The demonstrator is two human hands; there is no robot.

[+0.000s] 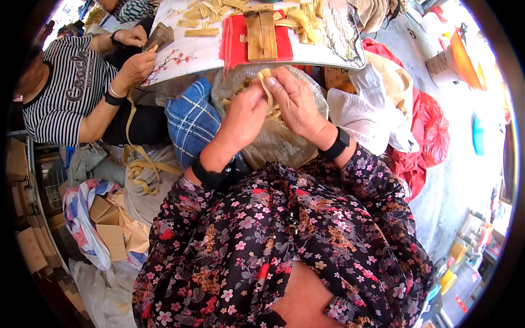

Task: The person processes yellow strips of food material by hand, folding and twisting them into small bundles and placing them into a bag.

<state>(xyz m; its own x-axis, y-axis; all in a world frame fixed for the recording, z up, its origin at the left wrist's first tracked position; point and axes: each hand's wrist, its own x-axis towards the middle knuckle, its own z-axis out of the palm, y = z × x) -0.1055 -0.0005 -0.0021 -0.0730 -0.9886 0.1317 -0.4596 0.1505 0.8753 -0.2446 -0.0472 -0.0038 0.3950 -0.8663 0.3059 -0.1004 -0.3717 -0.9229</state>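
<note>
Between my two hands, just in front of the table edge, is a folded yellowish strip (pixel 266 82) of plant-like material. My right hand (pixel 297 100) pinches its upper part between thumb and fingers. My left hand (pixel 246 112) is curled against the strip's other side; its fingertips are blurred and partly hidden. Below both hands, a translucent woven sack (pixel 270 143) stands open with similar pale strips inside. On the table (pixel 197 51), a grooved wooden block (pixel 261 37) rests on a red cloth (pixel 229 41), with folded yellow pieces (pixel 305 24) on both sides.
At the left, a co-worker in a striped shirt (pixel 74 88) holds a strip near another wooden block (pixel 161 37); a long yellow strip (pixel 131 123) hangs down. Blue checked cloth (pixel 192 119) lies left of the sack, a white towel (pixel 357 119) and red bags (pixel 434 127) right.
</note>
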